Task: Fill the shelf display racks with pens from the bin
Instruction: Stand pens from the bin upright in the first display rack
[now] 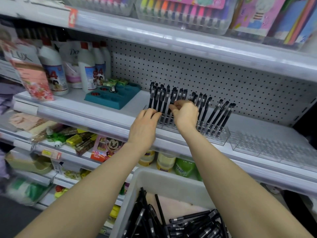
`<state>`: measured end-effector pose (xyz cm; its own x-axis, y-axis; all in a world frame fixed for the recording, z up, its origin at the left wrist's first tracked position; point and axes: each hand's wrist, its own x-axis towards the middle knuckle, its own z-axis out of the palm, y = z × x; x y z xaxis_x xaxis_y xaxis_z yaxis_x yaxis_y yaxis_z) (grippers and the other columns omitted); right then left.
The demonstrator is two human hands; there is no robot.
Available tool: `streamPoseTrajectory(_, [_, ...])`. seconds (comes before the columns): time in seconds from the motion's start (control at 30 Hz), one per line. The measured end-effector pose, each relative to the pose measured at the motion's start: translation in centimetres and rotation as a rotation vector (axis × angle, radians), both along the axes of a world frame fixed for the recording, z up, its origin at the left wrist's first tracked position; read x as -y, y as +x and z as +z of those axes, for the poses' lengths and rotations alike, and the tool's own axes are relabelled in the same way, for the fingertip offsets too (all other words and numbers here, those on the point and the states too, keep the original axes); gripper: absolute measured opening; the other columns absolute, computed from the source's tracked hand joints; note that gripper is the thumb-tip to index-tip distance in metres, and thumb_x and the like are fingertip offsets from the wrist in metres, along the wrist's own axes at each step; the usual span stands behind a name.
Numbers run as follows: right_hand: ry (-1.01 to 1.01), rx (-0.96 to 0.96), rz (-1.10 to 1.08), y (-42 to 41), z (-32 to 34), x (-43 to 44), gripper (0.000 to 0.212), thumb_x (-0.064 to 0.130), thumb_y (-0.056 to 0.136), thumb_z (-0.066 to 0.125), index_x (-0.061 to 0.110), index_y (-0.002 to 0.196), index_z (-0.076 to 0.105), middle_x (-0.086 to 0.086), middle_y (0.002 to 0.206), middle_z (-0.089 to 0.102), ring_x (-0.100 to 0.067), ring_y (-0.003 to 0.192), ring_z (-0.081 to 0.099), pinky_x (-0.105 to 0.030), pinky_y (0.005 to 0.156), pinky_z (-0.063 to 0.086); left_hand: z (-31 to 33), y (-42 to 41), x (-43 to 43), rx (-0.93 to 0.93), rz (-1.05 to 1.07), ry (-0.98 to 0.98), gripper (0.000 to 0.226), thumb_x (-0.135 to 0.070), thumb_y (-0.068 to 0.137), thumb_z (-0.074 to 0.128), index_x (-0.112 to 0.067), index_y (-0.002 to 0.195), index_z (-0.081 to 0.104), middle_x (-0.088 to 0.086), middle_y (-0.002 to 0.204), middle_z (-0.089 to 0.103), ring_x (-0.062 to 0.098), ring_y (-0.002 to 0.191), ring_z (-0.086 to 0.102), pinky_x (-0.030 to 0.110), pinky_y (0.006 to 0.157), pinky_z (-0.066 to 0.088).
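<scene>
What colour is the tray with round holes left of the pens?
The tray is teal; head view.

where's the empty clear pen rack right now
In the head view, the empty clear plastic pen rack sits on the right part of the white middle shelf, directly right of the partly filled clear rack holding black pens.

Bin [163,182] cut off at bottom edge. Right hand [186,114] hides lower barrels of several pens [173,96]. Lux pouch [29,71] motion-blurred.
</scene>
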<state>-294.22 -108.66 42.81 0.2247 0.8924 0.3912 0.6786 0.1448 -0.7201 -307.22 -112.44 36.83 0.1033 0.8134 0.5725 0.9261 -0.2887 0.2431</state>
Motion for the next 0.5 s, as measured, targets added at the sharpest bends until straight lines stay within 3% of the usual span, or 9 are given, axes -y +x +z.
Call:
streamPoseTrajectory(0.23, [-0.039,0.081,0.036,0.7,0.4,0.4,0.022,0.026,0.089,0.069,0.012,0.106,0.074,-0.008,0.111,0.071,-0.026,0.100,0.065,-0.029,0.084,0.049,0.4,0.3,0.1,0.002,-0.002,0.000,0.065,0.009,0.082,0.057,-0.014,0.142,0.045,0.005,0.139,0.046,0.025,0.127,0.039,0.035,0.102,0.040])
streamPoseTrajectory(0.4, [0.013,0.068,0.080,1.8,0.2,1.7,0.024,0.019,0.090,0.066,0.013,0.112,0.072,-0.004,0.104,0.074,-0.021,0.096,0.067,-0.033,0.089,0.053,0.3,0.3,0.7,-0.001,-0.016,-0.005,0.069,0.009,0.083,0.059,-0.010,0.146,0.040,0.009,0.148,0.039,0.027,0.139,0.030,0.037,0.115,0.031])
streamPoseTrajectory(0.5, [0.046,0.082,0.102,3.1,-0.3,3.8,0.023,0.021,0.092,0.066,0.015,0.112,0.073,0.000,0.101,0.075,-0.014,0.093,0.068,-0.032,0.091,0.053,-0.1,1.0,2.5,0.066,-0.050,0.053,0.060,0.008,0.083,0.060,-0.009,0.140,0.049,0.010,0.140,0.047,0.027,0.133,0.037,0.040,0.108,0.040])
